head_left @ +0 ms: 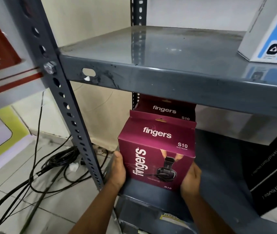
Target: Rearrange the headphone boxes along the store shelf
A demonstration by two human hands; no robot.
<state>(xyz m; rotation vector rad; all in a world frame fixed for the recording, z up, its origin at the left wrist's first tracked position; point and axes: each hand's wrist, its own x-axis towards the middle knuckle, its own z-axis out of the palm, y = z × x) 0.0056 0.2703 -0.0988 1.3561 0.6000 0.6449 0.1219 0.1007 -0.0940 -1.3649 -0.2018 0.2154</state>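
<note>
A magenta headphone box marked "fingers S10" stands upright at the left end of the lower grey shelf. My left hand presses flat on its left side and my right hand on its right side, so both hold it. Directly behind it stands a second magenta headphone box of the same kind, its lower part hidden by the front one.
The upper grey shelf carries a white and blue box at the right. A black box leans at the right of the lower shelf. The perforated shelf post stands left. Black cables lie on the tiled floor.
</note>
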